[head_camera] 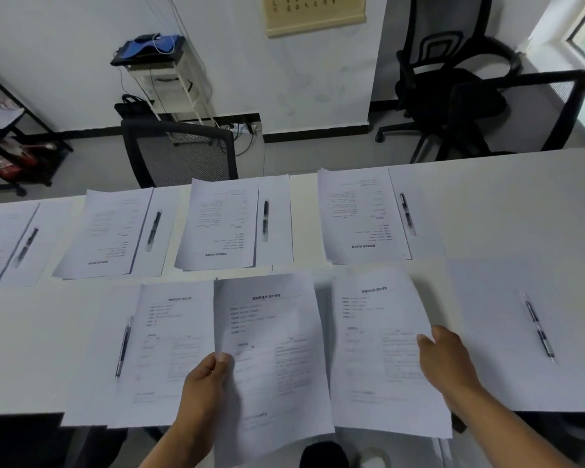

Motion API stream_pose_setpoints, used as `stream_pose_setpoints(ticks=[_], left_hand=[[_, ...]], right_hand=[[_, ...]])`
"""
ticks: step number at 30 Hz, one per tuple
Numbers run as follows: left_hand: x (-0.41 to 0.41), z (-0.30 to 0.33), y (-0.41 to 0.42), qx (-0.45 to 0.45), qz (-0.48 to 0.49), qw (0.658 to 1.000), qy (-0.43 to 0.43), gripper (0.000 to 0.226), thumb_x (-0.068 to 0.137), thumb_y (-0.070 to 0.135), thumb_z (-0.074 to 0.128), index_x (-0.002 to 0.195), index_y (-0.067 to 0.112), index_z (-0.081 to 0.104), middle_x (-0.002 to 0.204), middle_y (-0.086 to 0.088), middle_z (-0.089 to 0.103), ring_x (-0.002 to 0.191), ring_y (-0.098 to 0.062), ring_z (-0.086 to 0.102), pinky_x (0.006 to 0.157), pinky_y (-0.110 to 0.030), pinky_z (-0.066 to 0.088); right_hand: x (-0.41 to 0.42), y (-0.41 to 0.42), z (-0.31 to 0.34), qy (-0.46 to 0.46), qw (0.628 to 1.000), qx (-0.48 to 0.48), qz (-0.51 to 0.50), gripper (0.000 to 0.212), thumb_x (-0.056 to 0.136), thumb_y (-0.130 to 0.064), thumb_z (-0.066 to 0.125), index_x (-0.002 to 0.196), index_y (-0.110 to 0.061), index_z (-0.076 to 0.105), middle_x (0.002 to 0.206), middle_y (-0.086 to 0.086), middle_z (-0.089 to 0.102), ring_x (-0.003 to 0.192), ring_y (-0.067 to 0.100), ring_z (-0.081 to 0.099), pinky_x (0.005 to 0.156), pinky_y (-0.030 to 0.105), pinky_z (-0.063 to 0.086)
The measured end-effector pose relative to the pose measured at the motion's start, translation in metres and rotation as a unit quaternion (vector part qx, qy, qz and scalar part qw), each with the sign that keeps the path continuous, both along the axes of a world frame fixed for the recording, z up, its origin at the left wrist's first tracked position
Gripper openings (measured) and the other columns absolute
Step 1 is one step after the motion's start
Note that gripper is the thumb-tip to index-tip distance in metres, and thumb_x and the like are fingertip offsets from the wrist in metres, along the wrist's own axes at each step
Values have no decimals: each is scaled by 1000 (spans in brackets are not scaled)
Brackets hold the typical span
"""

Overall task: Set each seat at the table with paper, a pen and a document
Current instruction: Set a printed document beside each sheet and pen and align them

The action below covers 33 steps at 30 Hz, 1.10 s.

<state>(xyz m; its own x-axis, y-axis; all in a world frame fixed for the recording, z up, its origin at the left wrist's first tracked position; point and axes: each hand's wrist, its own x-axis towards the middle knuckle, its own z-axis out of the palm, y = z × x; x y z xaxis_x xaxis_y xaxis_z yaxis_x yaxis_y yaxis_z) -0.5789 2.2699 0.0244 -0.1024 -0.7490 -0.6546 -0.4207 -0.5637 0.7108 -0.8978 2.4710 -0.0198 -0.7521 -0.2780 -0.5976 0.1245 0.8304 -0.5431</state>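
Observation:
My left hand (207, 386) pinches a printed document (271, 359) by its left edge, lifted above the near table edge. My right hand (448, 361) holds the right edge of a second printed document (379, 349) just to the right. Right of that lies blank paper (507, 366) with a pen (539, 329) on it. To the left, a set place holds a document (173, 346), paper and a pen (124, 349). Along the far side lie several sets, such as a document (358, 214) with a pen (406, 212).
The white table (520, 197) runs across the view. Black mesh chairs stand behind it at the far left (179, 153) and far right (517, 109). A swivel chair (450, 72), a white stand with cables (163, 72) and a black shelf (11, 146) are by the wall.

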Motion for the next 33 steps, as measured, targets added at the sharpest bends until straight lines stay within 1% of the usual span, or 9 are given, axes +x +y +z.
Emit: stream_pose_setpoints(ticks=[2,5,9,13,16,19,23,27,33], left_hand=[[2,5,-3,-9,15,1000,0,33,112,22,61,91,2,76,91,-11,83,82,-24,72,78,-35,55],[2,15,-5,-8,32,999,7,30,113,21,59,104,1,80,98,-12,85,93,-29,78,80,-34,59],[5,14,-6,-2,46,999,5,28,113,20,59,106,2,80,98,-11,85,96,-31,79,79,-34,58],[6,10,-6,-9,49,999,6,25,112,17,59,106,6,81,99,-7,86,98,-27,79,83,-33,56],[8,7,-6,-12,41,999,3,26,112,17,59,106,6,82,102,-7,86,97,-25,79,83,-32,56],[8,2,-7,-11,38,999,5,26,112,17,60,106,7,83,104,-7,86,103,-28,79,93,-37,57],[6,2,-5,-8,24,1000,6,27,112,19,60,105,8,83,104,-8,86,107,-32,79,105,-48,58],[2,5,-5,-1,13,1000,16,28,113,20,58,106,8,82,104,-10,85,103,-31,81,97,-44,60],[-11,13,-7,-2,-11,1000,30,29,114,21,56,106,6,81,102,-10,85,95,-26,82,81,-34,60]], right_hand=[[-4,1,-4,3,1000,12,3,25,110,-24,45,117,-11,65,113,6,72,91,25,69,70,33,52],[-5,-2,-5,11,1000,14,2,22,110,-21,45,111,-11,64,109,6,71,86,23,67,67,32,51],[-2,-7,-8,9,1000,21,9,21,111,-22,45,112,-10,62,111,5,70,86,21,65,64,31,47],[1,-15,-5,5,1000,12,15,24,111,-18,45,95,-11,61,96,4,70,80,22,66,60,29,47],[3,-20,-3,7,1000,6,24,24,112,-18,46,95,-11,61,95,3,69,78,19,64,59,27,44],[4,-23,-8,0,1000,0,26,23,112,-19,45,98,-12,63,97,2,70,81,20,66,61,26,48],[4,-27,-8,9,999,7,37,20,112,-18,46,98,-12,59,98,3,67,80,14,62,58,25,42],[3,-26,-9,17,999,10,49,19,110,-19,49,96,-13,59,97,4,68,78,17,62,57,28,40],[3,-24,1,34,998,19,44,28,107,-19,53,79,-14,50,76,2,59,64,17,55,53,29,36]])
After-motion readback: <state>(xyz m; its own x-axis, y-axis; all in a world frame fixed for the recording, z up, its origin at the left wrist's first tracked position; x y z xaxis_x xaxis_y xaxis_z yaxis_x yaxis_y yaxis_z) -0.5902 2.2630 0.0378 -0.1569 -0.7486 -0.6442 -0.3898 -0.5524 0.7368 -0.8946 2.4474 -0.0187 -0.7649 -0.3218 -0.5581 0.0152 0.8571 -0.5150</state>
